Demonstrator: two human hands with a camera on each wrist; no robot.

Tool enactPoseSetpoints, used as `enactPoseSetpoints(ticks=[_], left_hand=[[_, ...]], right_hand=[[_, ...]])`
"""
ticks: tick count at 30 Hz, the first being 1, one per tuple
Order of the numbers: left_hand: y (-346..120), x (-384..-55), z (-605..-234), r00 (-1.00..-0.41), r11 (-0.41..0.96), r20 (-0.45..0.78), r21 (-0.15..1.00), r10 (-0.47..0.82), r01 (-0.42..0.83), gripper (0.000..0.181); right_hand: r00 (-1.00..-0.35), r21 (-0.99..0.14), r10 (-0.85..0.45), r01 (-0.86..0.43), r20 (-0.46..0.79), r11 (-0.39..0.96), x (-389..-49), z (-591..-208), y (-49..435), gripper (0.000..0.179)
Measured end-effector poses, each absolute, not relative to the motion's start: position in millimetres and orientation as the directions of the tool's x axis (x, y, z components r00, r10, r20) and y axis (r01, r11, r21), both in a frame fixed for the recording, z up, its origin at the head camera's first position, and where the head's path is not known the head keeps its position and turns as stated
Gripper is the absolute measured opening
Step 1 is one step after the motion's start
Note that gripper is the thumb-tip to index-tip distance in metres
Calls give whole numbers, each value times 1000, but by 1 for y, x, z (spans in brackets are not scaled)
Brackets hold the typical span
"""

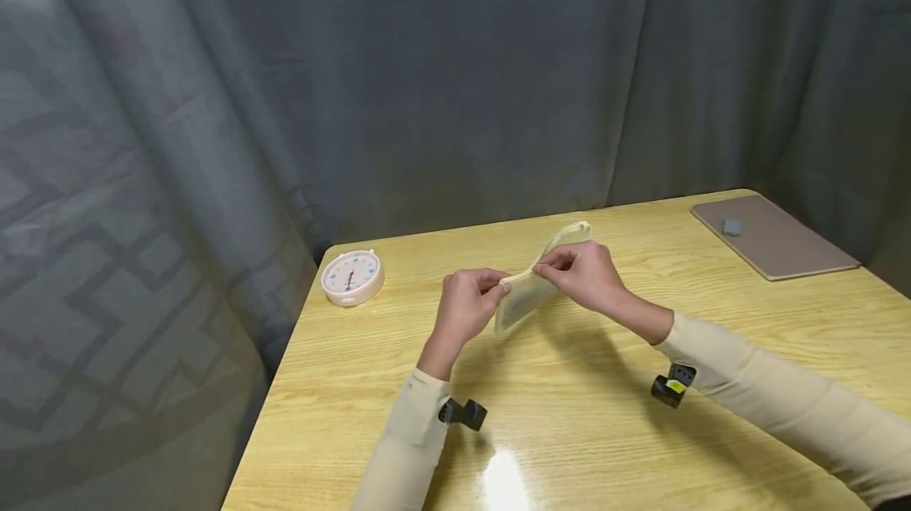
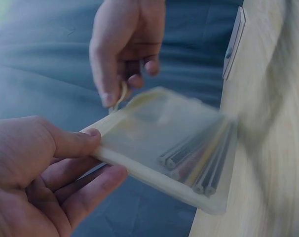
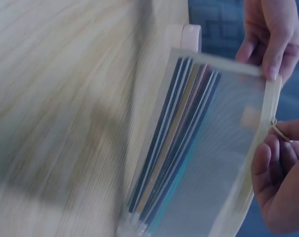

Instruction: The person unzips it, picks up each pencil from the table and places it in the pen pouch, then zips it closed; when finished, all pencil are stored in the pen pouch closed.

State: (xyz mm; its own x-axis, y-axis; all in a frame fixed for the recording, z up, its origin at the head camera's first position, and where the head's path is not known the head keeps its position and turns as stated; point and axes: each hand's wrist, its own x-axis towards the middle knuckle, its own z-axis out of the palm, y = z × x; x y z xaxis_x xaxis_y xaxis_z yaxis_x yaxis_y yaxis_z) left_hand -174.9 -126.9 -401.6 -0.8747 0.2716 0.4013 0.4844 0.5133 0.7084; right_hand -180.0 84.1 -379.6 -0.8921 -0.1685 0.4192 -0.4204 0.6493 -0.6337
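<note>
A translucent zippered pencil pouch (image 1: 524, 299) with a cream edge is held up above the table, zip side uppermost. Several pencils or slim sticks (image 3: 176, 123) lie along its bottom, seen through the clear side; a small orange item (image 3: 249, 117) shows higher up inside. My left hand (image 1: 466, 304) pinches one top corner between thumb and fingers. Partway along the zip, my right hand (image 1: 585, 275) pinches the zipper pull (image 3: 280, 132), clearest in the right wrist view. How far the zip is parted I cannot tell.
A pink round clock (image 1: 352, 278) lies face up at the table's back left corner. Back right, a small grey block (image 1: 731, 227) rests on a mauve-brown mat (image 1: 783, 246). Grey curtains (image 1: 455, 84) hang behind the wooden table (image 1: 569, 448).
</note>
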Motion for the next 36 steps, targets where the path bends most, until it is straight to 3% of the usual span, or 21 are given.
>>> enactPoseSetpoints(ticks=[14,24,32,36], left_hand=[[-149,-176,-380,-904,502,340,751,261,428,17],[-167,-177,-379,-958,513,221,809,186,286,15],[-167,-175,-381,-979,516,93,839,180,175,16],[-165,-176,-390,-972,561,78,805,221,192,17]], right_hand=[[-933,-652,-77,-304,352,695,-169,-370,137,14],[-973,-701,31,-142,228,699,-156,-376,183,22],[-989,-752,6,-110,150,650,-156,-384,189,24],[-993,-771,10,-88,121,631,-157,-390,189,25]])
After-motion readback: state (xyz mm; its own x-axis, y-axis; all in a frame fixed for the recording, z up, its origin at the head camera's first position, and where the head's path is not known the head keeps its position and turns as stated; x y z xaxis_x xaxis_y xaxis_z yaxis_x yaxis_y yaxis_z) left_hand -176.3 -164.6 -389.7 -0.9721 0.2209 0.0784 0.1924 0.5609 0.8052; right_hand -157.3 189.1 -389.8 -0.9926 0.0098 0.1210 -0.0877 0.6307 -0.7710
